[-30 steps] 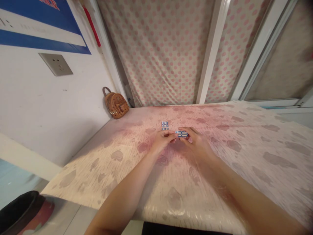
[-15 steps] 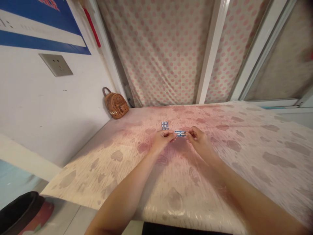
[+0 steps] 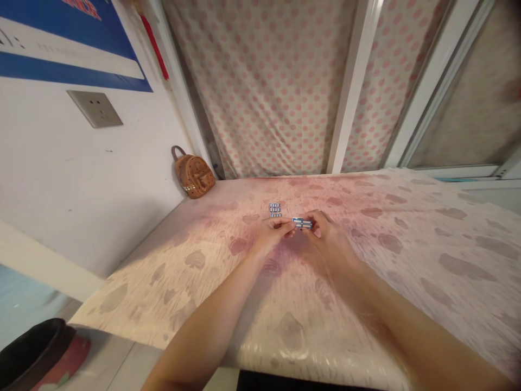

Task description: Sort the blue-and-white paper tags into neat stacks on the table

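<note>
A small blue-and-white piece with rows of white bars, perhaps a pack or a label sheet, is held level just above the table. My left hand pinches its left end between thumb and fingers. At its right end my right hand is closed, fingers behind the far edge and thumb at the near edge. Just beyond my left hand, similar blue-and-white pieces with small white cells lie on the table; their near part is partly covered by that hand.
A patterned cloth covers the table. A brown mini backpack stands at the back left corner by the wall. Behind the table hangs a dotted curtain. A dark-rimmed bin is on the floor at the lower left.
My right hand has shifted slightly left, its thumb now lower at the near edge of the piece. The piece has tilted a little, its right end lower. The left hand has barely moved.
</note>
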Tool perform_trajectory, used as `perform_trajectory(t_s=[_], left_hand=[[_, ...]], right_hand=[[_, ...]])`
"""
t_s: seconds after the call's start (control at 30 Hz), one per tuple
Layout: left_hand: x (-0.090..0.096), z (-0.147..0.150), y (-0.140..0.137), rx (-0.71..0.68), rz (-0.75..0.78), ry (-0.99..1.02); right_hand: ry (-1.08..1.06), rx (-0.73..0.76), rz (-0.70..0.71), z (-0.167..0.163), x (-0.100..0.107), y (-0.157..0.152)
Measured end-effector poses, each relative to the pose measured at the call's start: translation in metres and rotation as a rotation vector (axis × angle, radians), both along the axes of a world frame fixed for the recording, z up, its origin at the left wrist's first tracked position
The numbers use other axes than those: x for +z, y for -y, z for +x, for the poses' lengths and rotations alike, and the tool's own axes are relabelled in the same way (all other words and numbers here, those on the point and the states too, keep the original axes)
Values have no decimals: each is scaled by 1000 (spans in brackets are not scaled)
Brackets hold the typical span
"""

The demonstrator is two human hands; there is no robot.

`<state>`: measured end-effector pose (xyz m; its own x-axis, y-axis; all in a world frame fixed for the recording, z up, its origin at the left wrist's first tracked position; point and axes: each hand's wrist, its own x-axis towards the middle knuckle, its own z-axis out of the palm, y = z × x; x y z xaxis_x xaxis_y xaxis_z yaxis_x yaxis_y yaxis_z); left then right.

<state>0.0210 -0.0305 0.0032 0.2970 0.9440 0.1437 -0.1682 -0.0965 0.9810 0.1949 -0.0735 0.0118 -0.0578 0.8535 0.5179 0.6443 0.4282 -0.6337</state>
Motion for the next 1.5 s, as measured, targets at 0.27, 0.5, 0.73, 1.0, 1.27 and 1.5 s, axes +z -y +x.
perform_trajectory(t_s=[0.27, 0.5, 0.73, 1.0, 1.27, 1.5], left_hand=[[2, 0, 2, 42, -4, -11], [1, 0, 1, 50, -19, -10], [1, 2, 2, 44, -19, -24], [3, 1, 4, 5, 4, -40], [3, -1, 1, -62, -90, 52], [1, -1, 0, -67, -112, 57]], right_hand=[[-198, -35, -89, -1, -2, -1], [-378, -37, -141, -2, 2, 0], [-397, -75, -147, -5, 3, 2], [-421, 72, -200, 2, -1, -5], [-397, 68, -213, 5, 1, -6], [-390, 77, -239, 3, -2, -7]])
